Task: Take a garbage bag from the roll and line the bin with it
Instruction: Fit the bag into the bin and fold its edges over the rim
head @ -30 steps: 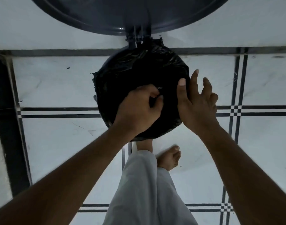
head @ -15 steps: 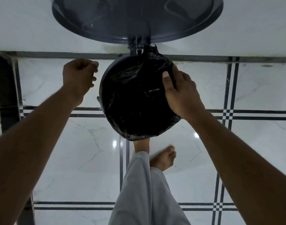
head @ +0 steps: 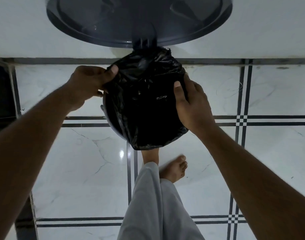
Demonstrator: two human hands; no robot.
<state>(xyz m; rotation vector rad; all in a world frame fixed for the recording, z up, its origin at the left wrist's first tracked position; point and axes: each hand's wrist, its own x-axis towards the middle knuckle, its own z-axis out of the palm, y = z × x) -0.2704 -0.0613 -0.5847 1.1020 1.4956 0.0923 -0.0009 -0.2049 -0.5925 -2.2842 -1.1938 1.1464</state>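
Note:
A black garbage bag (head: 144,108) is draped over the mouth of a round dark bin (head: 108,116), hiding most of its rim. The bin's grey lid (head: 138,19) stands raised behind it against the wall. My left hand (head: 89,85) pinches the bag's edge at the bin's upper left. My right hand (head: 191,101) grips the bag's edge on the right side of the rim, thumb on top. The roll is not in view.
White marble floor tiles with dark striped borders (head: 241,120) surround the bin. One bare foot (head: 176,168) stands just below the bin, the other (head: 149,155) partly under it, with grey trousers (head: 157,205) beneath. A dark strip (head: 3,94) runs along the left.
My left hand came back from the far left and took hold of the bag's upper left edge. My right hand slid lower along the right side of the rim.

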